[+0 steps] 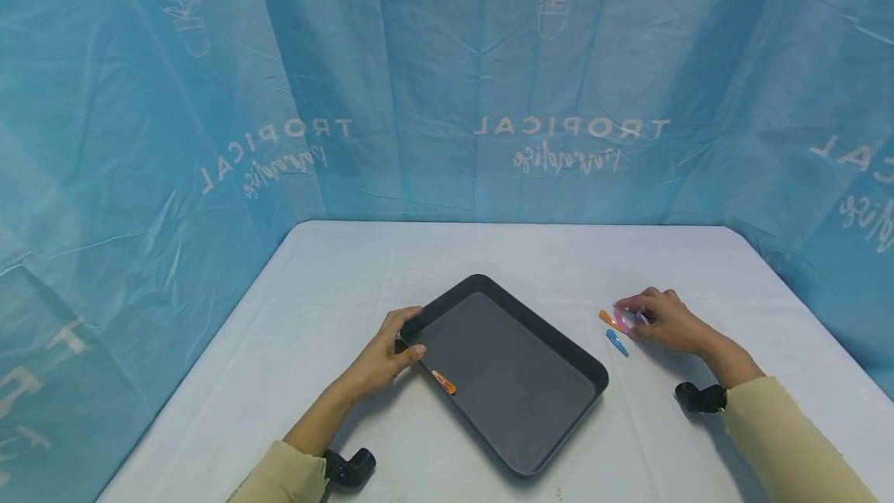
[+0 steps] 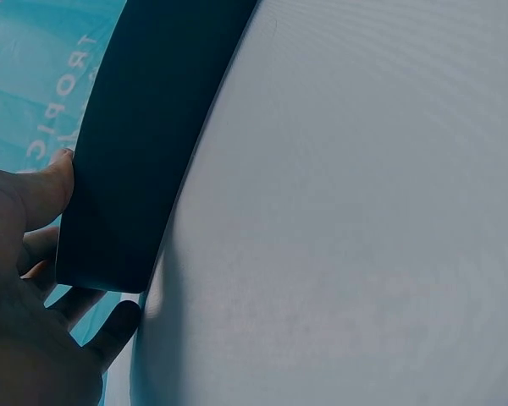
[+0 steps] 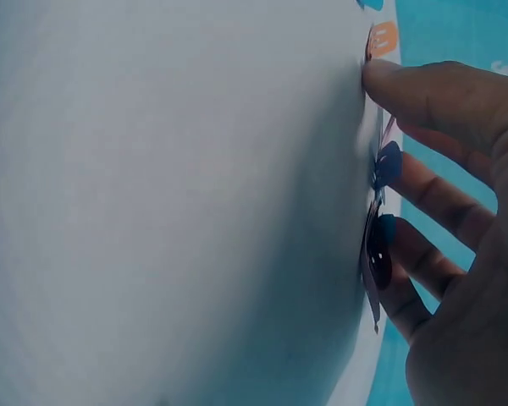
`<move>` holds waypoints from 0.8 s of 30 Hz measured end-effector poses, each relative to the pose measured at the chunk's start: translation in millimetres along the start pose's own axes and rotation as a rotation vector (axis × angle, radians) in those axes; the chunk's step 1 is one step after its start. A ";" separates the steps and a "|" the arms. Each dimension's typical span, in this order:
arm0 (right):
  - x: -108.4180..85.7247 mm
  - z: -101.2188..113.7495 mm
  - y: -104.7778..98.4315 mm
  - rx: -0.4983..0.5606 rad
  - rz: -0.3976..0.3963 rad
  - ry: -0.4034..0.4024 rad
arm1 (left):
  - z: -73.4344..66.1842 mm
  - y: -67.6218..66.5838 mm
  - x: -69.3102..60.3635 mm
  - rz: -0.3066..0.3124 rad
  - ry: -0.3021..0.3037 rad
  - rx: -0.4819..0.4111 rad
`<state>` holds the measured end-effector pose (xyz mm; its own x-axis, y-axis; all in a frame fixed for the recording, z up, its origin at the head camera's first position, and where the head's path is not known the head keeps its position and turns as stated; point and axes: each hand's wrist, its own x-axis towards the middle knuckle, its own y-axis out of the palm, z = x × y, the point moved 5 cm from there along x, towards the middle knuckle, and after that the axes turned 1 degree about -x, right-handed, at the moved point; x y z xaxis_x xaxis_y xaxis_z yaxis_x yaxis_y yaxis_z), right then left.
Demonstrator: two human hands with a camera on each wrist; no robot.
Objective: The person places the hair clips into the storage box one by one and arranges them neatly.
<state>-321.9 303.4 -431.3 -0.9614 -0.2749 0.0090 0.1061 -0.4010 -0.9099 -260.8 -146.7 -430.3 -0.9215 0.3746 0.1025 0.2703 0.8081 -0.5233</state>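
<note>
My left hand (image 1: pixel 382 352) grips the left corner of a dark grey rectangular tray (image 1: pixel 513 379), thumb over the rim and fingers at the outer wall. In the left wrist view the tray's side wall (image 2: pixel 144 144) stands beside the thumb. An orange hair clip (image 1: pixel 444 382) lies inside the tray at its left edge. To the right of the tray, my right hand (image 1: pixel 663 320) pinches a pink hair clip (image 1: pixel 621 320) between thumb and forefinger. A purple hair clip (image 1: pixel 641 319) lies under its fingers, partly hidden. Another orange clip (image 1: pixel 609 320) and a blue clip (image 1: pixel 618 343) lie just left of that hand.
A white cloth (image 1: pixel 377 254) covers the table. Blue printed curtains (image 1: pixel 433 84) hang behind it and along both sides. Each wrist wears a black camera mount, such as the left one (image 1: pixel 351 467).
</note>
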 end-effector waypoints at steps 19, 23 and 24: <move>3.0 0.0 2.6 0.019 -0.045 0.047 | 0.3 -0.1 0.6 -0.002 -0.006 -0.008; 3.6 -0.4 4.1 0.013 -0.045 0.048 | -1.2 0.2 0.6 -0.001 -0.003 -0.005; 3.7 -0.4 4.4 0.012 -0.045 0.049 | -1.5 0.2 0.6 -0.001 -0.003 -0.005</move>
<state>-325.1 301.0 -435.5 -0.9765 -0.2137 0.0291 0.0654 -0.4222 -0.9041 -260.9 -145.6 -429.1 -0.9227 0.3724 0.1003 0.2708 0.8107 -0.5191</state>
